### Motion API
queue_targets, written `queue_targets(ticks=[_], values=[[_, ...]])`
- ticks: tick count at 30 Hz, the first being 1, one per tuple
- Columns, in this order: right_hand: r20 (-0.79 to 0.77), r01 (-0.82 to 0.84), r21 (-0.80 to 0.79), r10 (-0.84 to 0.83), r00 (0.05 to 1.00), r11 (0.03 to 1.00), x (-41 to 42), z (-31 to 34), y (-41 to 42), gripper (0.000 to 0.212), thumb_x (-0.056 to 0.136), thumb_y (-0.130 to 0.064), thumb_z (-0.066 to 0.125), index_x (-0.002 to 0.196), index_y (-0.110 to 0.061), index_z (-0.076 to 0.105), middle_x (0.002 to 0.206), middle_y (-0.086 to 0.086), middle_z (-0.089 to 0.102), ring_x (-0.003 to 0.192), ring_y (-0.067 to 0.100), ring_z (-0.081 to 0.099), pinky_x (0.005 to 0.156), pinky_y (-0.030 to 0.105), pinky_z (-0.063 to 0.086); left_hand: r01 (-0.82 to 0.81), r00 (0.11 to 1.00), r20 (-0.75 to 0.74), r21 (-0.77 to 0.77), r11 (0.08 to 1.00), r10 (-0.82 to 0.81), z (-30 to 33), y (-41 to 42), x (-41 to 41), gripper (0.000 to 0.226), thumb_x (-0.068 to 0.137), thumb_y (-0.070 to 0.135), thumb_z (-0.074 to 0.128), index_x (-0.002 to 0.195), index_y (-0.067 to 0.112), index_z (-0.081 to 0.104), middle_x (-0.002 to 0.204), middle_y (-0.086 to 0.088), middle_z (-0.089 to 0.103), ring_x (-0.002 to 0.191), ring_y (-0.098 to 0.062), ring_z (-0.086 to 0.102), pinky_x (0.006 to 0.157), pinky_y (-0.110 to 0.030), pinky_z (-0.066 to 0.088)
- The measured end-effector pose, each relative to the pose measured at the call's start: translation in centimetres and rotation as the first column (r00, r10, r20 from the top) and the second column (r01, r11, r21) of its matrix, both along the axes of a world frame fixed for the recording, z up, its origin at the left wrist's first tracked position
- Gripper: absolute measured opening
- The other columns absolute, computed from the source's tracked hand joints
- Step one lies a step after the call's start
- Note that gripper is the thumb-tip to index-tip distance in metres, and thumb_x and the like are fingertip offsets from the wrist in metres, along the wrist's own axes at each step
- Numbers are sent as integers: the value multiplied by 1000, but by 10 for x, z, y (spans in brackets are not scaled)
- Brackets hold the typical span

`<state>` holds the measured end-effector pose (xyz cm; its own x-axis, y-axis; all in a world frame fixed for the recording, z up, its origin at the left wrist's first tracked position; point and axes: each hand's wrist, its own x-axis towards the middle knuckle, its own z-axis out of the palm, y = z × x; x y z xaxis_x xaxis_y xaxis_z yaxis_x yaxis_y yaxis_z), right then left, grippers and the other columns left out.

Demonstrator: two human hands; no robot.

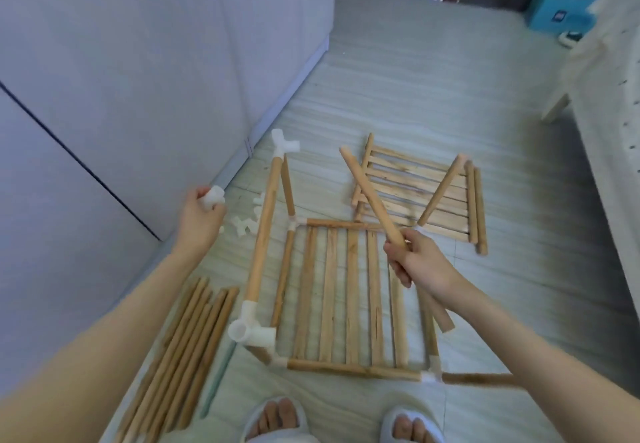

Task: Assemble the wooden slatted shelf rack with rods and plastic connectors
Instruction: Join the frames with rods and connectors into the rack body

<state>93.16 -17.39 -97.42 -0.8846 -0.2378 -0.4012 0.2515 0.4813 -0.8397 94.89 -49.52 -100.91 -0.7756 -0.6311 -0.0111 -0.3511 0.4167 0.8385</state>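
Observation:
A partly built rack [349, 297] stands on the floor in front of my feet: a slatted wooden panel framed by rods with white plastic corner connectors. On its left side two uprights carry a top rod [264, 231] between white connectors [250, 332]. My right hand [419, 262] grips a loose wooden rod [370, 197] near its lower end, holding it slanted above the panel. My left hand [199, 217] is raised at the left and holds a white plastic connector [213, 197]. A second slatted panel [415, 197] lies flat further back.
A bundle of spare rods [183, 356] lies on the floor at the lower left. Loose white connectors [246, 224] are scattered near the grey cabinet wall [104, 96]. A pale bed or seat [609, 131] stands at the right, a blue box [561, 13] at the far right.

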Motion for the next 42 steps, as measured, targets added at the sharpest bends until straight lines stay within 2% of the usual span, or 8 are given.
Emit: queue_targets(ticks=[3, 6, 8, 17, 23, 30, 36, 42], values=[[-38, 3, 1, -3, 999, 1000, 9, 43, 7, 16, 92, -3, 46, 81, -13, 43, 59, 7, 49, 37, 13, 41, 39, 23, 34, 101, 987, -134, 124, 987, -84, 60, 26, 9, 36, 88, 6, 53, 123, 7, 49, 113, -14, 56, 87, -17, 55, 76, -30, 48], [-90, 4, 8, -3, 996, 1000, 17, 85, 11, 16, 89, 0, 48, 79, -11, 46, 61, 7, 53, 40, 14, 42, 38, 22, 34, 327, 919, -252, 54, 943, -304, 114, 61, 22, 33, 88, -1, 52, 120, 4, 56, 108, -10, 55, 67, 3, 56, 63, -11, 47], [-100, 34, -41, -38, 994, 999, 23, 108, 15, 17, 90, -1, 50, 76, -11, 46, 59, 7, 48, 40, 14, 35, 36, 20, 29, 459, 852, -300, 38, 887, -428, 145, 87, 28, 34, 89, -3, 54, 122, 3, 56, 105, -10, 55, 62, 4, 57, 62, -11, 47], [-57, 216, -410, -261, 964, 886, 14, 161, 35, 21, 92, -21, 57, 94, 0, 59, 35, -5, 30, 29, 9, 28, 32, 17, 26, 687, 718, -212, 65, 724, -663, 210, 172, 14, 12, 88, 1, 59, 96, 8, 53, 95, -13, 65, 70, -17, 62, 61, -20, 47], [-7, 197, -502, -232, 973, 842, -25, 154, 63, 30, 90, -25, 61, 108, -2, 61, 58, 0, 48, 34, 8, 31, 33, 19, 28, 665, 736, -279, 128, 735, -617, 199, 215, -33, 20, 88, 0, 58, 100, 15, 63, 87, 6, 64, 68, -3, 61, 61, -10, 48], [39, 293, -566, -330, 943, 770, -86, 118, 104, 24, 87, -28, 64, 97, -6, 60, 79, 6, 59, 40, 8, 35, 32, 17, 29, 569, 797, -277, 46, 821, -537, 139, 274, -110, 24, 77, 5, 71, 86, 25, 61, 88, -1, 66, 86, -19, 62, 81, -27, 49], [-7, 375, -545, -451, 892, 750, -133, 81, 117, 6, 88, -8, 61, 92, -4, 58, 70, 9, 58, 38, 8, 36, 32, 17, 28, 597, 784, -341, 184, 781, -519, 93, 298, -158, 29, 81, 1, 66, 92, 28, 62, 93, 0, 68, 89, -14, 64, 85, -30, 52], [-2, 410, -576, -503, 864, 707, -158, 48, 118, 18, 90, -24, 61, 97, -8, 59, 69, 8, 62, 41, 11, 36, 33, 18, 29, 612, 758, -385, 142, 778, -526, 62, 305, -183, 35, 82, 0, 65, 89, 34, 62, 104, -6, 68, 96, -15, 64, 85, -24, 50]])
